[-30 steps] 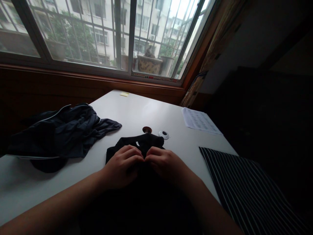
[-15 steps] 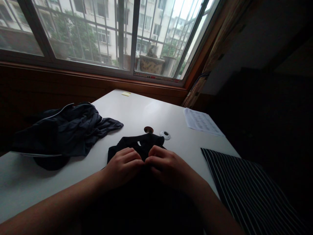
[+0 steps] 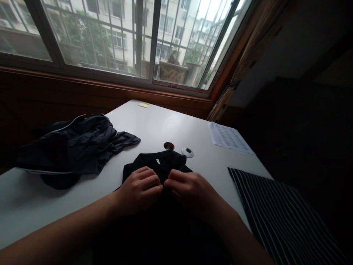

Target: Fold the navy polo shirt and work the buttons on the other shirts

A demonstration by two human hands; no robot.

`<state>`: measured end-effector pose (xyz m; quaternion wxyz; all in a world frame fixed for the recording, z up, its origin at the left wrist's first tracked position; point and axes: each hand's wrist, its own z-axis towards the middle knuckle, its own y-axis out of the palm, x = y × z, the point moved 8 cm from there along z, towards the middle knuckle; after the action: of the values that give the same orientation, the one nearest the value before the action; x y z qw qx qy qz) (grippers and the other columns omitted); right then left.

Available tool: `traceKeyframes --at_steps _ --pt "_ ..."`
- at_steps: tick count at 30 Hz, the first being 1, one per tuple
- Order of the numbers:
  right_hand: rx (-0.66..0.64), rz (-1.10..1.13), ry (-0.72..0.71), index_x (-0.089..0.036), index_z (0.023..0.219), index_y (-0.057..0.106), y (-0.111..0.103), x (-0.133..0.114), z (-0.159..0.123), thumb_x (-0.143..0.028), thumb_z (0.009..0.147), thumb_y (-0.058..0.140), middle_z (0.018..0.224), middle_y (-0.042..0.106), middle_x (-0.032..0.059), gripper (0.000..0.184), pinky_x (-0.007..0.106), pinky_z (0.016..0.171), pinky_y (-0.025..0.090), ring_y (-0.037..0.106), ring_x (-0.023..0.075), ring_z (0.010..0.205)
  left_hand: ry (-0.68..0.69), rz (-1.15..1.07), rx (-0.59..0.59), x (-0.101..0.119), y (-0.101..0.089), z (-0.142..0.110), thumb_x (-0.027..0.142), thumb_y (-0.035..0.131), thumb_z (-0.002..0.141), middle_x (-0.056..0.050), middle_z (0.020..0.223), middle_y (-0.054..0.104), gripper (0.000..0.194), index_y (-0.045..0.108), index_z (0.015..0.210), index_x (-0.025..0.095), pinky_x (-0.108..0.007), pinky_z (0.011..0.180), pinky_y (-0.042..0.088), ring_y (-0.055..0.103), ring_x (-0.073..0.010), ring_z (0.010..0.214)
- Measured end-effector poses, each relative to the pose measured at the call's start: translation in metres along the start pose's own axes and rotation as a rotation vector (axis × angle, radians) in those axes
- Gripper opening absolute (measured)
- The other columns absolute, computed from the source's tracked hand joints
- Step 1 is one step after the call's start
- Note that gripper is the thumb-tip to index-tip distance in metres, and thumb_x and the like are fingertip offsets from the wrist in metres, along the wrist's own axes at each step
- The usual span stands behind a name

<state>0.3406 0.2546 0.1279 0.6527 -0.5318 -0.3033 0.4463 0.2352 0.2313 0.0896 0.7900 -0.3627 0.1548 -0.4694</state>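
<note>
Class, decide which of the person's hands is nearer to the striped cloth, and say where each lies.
Right. The right hand is left of the striped cloth, apart from it; the left hand lies farther left, beyond the right.

A yellow note [image 3: 143,105] and printed sheets [image 3: 231,138] lie on the white table [image 3: 176,127] near a barred window [image 3: 124,40].

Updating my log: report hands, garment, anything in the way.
Left hand, right hand curled close at black garment, grip lost in shadow. Garment on white table. Striped cloth aside; nothing seen blocking.
</note>
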Motion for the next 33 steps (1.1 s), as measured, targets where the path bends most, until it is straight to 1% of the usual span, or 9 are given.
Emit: traceKeyframes --at_steps 4,6,10,15,21,25,29,33 --pt "0.072 0.035 -0.016 -0.02 0.083 0.063 -0.001 0.004 -0.002 -0.013 0.095 0.052 0.083 0.06 0.0004 0.018 0.025 0.055 0.043 0.052 0.0106 0.06 -0.03 -0.015 0.004 -0.002 0.0 0.002 0.019 0.053 0.093 -0.004 0.081 0.063 0.007 0.06 0.091 0.019 -0.033 0.069 0.044 0.054 -0.0174 0.072" --pt "0.129 0.075 -0.019 -0.019 0.084 0.064 -0.003 0.007 -0.003 -0.014 0.097 0.051 0.084 0.061 0.0014 0.019 0.026 0.059 0.045 0.055 0.0115 0.064 -0.028 -0.059 0.023 -0.002 -0.002 0.003 0.019 0.053 0.093 -0.005 0.084 0.063 0.009 0.059 0.099 0.019 -0.032 0.067 0.045 0.054 -0.0166 0.071" --pt "0.229 0.167 -0.015 -0.019 0.089 0.066 -0.005 0.013 -0.006 -0.016 0.097 0.053 0.09 0.064 0.0035 0.015 0.027 0.065 0.049 0.059 0.0132 0.072 -0.033 -0.139 0.047 -0.004 -0.003 0.002 0.016 0.055 0.093 -0.004 0.09 0.065 0.022 0.056 0.114 0.019 -0.028 0.065 0.047 0.056 -0.0151 0.072" --pt "0.311 0.326 -0.001 -0.02 0.085 0.065 -0.005 0.019 -0.007 -0.016 0.096 0.054 0.088 0.065 0.0032 0.017 0.026 0.065 0.052 0.061 0.0124 0.073 -0.022 -0.148 0.075 -0.004 -0.005 -0.002 0.015 0.053 0.095 -0.005 0.089 0.065 0.018 0.058 0.112 0.018 -0.027 0.066 0.049 0.058 -0.0147 0.073" --pt "0.35 0.431 0.044 -0.021 0.086 0.066 -0.002 0.028 -0.006 -0.013 0.091 0.061 0.09 0.066 0.003 0.01 0.027 0.068 0.056 0.065 0.013 0.076 -0.009 -0.14 0.109 -0.004 -0.009 -0.004 0.015 0.055 0.094 -0.005 0.088 0.068 0.018 0.061 0.111 0.019 -0.027 0.066 0.052 0.062 -0.0146 0.072" --pt "0.365 0.495 0.057 -0.021 0.089 0.068 0.002 0.033 -0.007 -0.011 0.088 0.063 0.092 0.067 0.0034 0.012 0.028 0.071 0.058 0.066 0.0138 0.08 0.001 -0.115 0.128 -0.004 -0.01 -0.006 0.014 0.057 0.094 -0.005 0.087 0.068 0.019 0.061 0.112 0.019 -0.027 0.063 0.051 0.062 -0.0149 0.072" --pt "0.373 0.539 0.055 -0.021 0.089 0.071 0.003 0.033 -0.007 -0.009 0.088 0.064 0.093 0.068 0.0038 0.014 0.028 0.071 0.058 0.068 0.0141 0.082 0.028 -0.087 0.14 0.0 -0.012 -0.006 0.012 0.058 0.093 -0.006 0.085 0.068 0.019 0.061 0.111 0.016 -0.028 0.063 0.05 0.061 -0.016 0.073" --pt "0.387 0.566 0.047 -0.021 0.089 0.072 0.001 0.03 -0.006 -0.01 0.088 0.065 0.092 0.07 0.0038 0.013 0.029 0.072 0.059 0.068 0.0142 0.08 0.058 -0.068 0.151 0.005 -0.016 -0.003 0.01 0.059 0.092 -0.007 0.083 0.068 0.015 0.062 0.106 0.014 -0.029 0.06 0.049 0.059 -0.0161 0.07"
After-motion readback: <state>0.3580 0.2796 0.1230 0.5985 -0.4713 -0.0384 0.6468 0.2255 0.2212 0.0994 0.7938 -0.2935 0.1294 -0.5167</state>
